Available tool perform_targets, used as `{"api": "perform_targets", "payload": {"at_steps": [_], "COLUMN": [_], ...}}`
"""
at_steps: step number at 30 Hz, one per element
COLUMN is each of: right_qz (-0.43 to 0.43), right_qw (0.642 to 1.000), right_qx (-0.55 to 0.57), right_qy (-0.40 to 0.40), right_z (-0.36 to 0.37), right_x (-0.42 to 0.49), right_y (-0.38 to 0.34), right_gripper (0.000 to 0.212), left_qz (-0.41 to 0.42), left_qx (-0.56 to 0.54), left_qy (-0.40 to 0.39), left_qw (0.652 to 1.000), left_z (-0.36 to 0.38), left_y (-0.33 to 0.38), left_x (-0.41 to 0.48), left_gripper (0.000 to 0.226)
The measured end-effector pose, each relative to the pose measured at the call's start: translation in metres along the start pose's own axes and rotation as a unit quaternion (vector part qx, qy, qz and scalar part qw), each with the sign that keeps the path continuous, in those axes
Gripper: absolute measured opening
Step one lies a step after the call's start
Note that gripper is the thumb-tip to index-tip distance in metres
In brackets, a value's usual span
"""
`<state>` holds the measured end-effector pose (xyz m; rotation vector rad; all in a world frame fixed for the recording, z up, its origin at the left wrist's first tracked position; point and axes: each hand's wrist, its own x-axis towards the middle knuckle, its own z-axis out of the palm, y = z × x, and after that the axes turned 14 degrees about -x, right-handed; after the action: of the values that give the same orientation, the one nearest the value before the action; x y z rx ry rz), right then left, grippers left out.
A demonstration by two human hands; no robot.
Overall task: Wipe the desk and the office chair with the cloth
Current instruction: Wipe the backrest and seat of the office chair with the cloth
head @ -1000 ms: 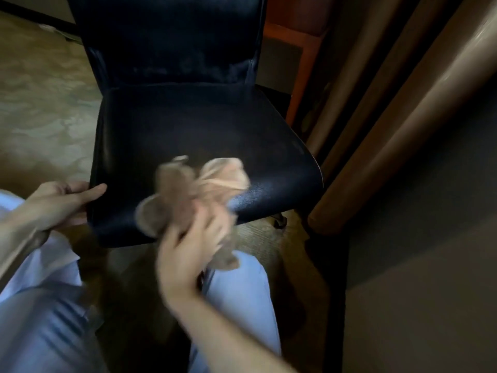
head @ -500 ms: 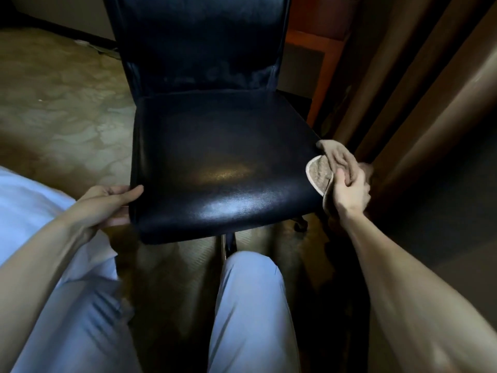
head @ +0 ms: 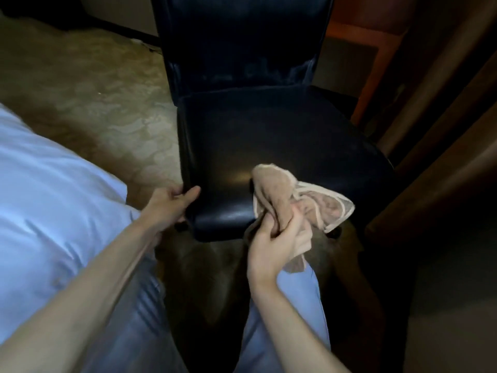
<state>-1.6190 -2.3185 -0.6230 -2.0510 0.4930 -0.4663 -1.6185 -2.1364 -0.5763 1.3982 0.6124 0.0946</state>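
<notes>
Grips the front left corner of the black chair (head: 269,135) seat with the left hand (head: 172,204), thumb on top, fingers curled under the edge. Holds a bunched beige cloth (head: 282,189) in the right hand (head: 274,238), fingers closed round its middle, at the seat's front edge, right of centre. Lies partly over the seat there, one corner hanging below the hand. Around the chair: patterned carpet (head: 94,103) on the left, brown curtain (head: 443,117) on the right, orange furniture (head: 376,49) behind the backrest.

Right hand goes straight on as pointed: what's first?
Likely the chair seat: the right hand points forward over its front edge, cloth leading. Height above the seat is unclear.
</notes>
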Motion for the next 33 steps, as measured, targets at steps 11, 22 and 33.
{"api": "perform_targets", "payload": {"at_steps": [11,22,33], "right_qz": [0.01,0.062,-0.012], "right_qw": [0.993,0.981,0.994], "right_qx": [0.113,0.154,0.032], "right_qy": [0.009,0.095,0.101], "right_z": [-0.042,-0.063,-0.072], "right_x": [0.054,0.078,0.06], "right_y": [0.039,0.046,0.043], "right_gripper": [0.038,0.038,0.039], "left_qz": [-0.105,-0.088,-0.14], "left_qx": [-0.012,-0.186,-0.189], "left_qy": [-0.157,0.022,-0.025], "left_qw": [0.982,0.978,0.972], "left_z": [0.016,-0.055,0.028], "left_y": [-0.004,0.025,0.004], "left_x": [-0.03,0.038,0.071], "left_gripper": [0.048,0.045,0.056]}}
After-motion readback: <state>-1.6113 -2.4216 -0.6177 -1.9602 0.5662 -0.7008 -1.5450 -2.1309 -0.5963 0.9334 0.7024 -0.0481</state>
